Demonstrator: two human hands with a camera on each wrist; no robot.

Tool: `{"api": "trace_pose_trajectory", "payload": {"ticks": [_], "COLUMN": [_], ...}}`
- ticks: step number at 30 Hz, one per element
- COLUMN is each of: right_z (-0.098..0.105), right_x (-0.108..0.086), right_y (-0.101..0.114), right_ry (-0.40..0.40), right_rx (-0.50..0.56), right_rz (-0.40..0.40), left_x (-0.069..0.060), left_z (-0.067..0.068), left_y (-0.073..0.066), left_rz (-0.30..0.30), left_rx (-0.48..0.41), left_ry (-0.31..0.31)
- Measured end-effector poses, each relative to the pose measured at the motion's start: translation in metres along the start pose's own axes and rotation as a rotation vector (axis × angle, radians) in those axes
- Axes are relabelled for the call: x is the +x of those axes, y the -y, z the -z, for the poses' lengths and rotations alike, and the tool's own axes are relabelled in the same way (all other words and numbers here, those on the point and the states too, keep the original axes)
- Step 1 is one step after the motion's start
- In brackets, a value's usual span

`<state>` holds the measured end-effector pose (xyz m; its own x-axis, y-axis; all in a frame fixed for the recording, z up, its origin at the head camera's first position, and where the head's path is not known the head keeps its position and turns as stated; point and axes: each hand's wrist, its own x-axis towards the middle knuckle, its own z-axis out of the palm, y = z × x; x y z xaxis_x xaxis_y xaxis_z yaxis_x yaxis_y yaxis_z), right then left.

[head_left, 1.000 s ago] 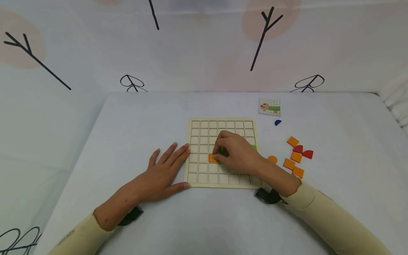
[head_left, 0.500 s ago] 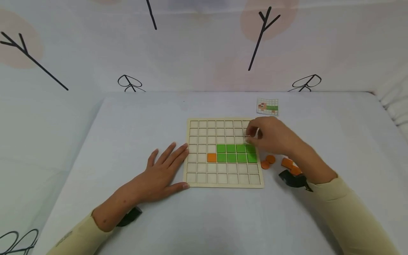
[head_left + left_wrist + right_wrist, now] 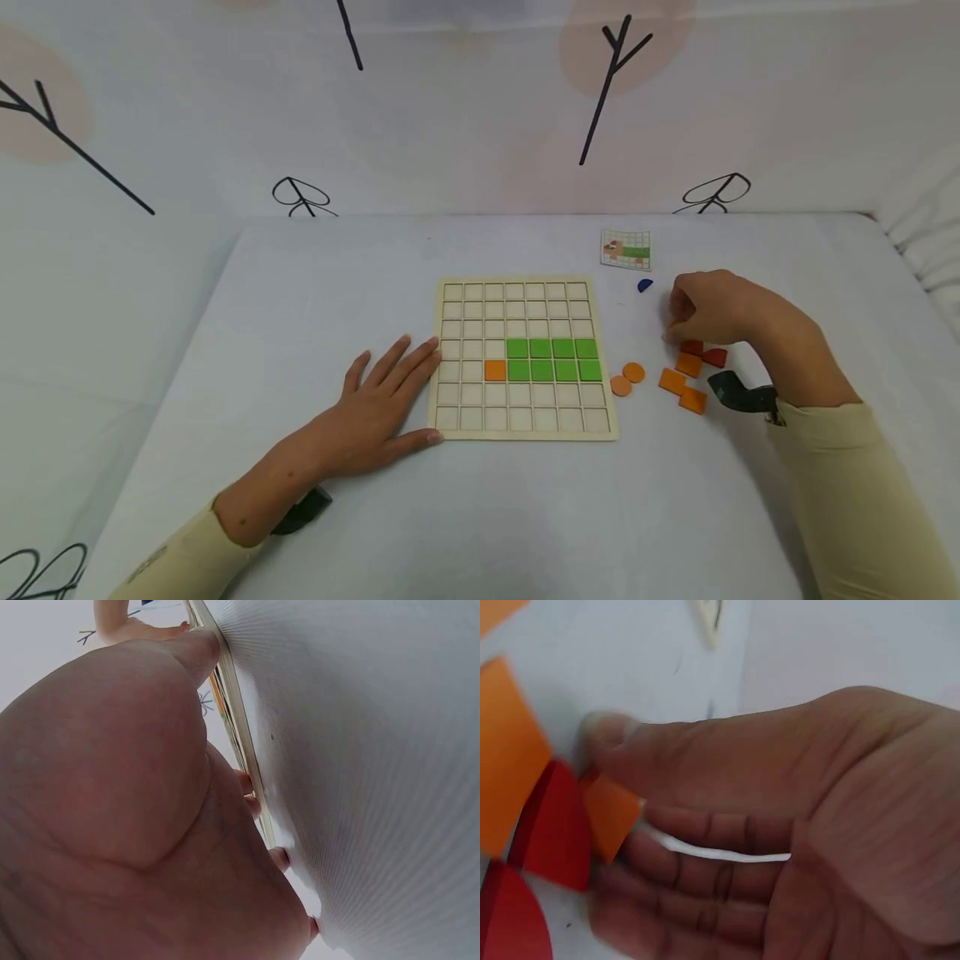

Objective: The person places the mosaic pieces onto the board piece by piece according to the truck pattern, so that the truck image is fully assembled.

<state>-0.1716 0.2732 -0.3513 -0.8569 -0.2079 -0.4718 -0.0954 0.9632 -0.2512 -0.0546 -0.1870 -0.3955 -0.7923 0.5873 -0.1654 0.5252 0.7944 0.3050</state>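
8 green squares (image 3: 542, 369) and 1 orange (image 3: 495, 370) sit on our board (image 3: 472, 418); loose bits (image 3: 672, 382) seem left. Our left hand (image 3: 371, 421) has straight fingers; if our right hand (image 3: 723, 307) grips, we can't tell.

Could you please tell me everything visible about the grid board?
The board is pale, square and wooden-looking, with a grid of seven rows of seven cells. It lies flat on the white table. Eight green squares fill two rows at its right; an orange square adjoins the lower row. The left hand touches its left edge.
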Motion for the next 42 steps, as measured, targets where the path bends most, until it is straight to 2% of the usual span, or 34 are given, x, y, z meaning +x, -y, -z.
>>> {"api": "trace_pose_trajectory", "payload": {"ticks": [7, 13, 17, 21, 26, 30, 36, 42], "right_z": [-0.002, -0.003, -0.003, -0.002, -0.009, -0.018, -0.036, -0.048], "right_x": [0.005, 0.006, 0.004, -0.004, -0.017, -0.02, -0.012, -0.007], "right_y": [-0.009, -0.004, 0.005, 0.024, 0.057, 0.083, 0.118, 0.141], "right_ry": [0.002, 0.006, -0.026, -0.109, -0.248, -0.345, -0.402, -0.388], "right_rx": [0.028, 0.005, 0.013, 0.054, 0.121, 0.18, 0.339, 0.45], "right_rz": [0.012, 0.077, 0.139, 0.233, 0.434, 0.563, 0.594, 0.59], "left_x": [-0.001, 0.0, 0.001, 0.002, 0.002, 0.001, 0.0, 0.0], "left_z": [0.0, -0.001, -0.001, -0.001, 0.0, -0.001, 0.0, 0.0], "left_y": [0.0, 0.0, -0.001, -0.002, -0.003, -0.003, -0.004, -0.005], "left_rz": [0.0, 0.004, 0.0, 0.0, 0.001, 0.007, 0.014, 0.011], "left_rx": [-0.005, 0.0, -0.001, 0.008, 0.008, 0.02, 0.018, 0.008], "left_ry": [-0.001, 0.002, 0.005, 0.006, 0.003, -0.003, -0.003, 0.007]}}
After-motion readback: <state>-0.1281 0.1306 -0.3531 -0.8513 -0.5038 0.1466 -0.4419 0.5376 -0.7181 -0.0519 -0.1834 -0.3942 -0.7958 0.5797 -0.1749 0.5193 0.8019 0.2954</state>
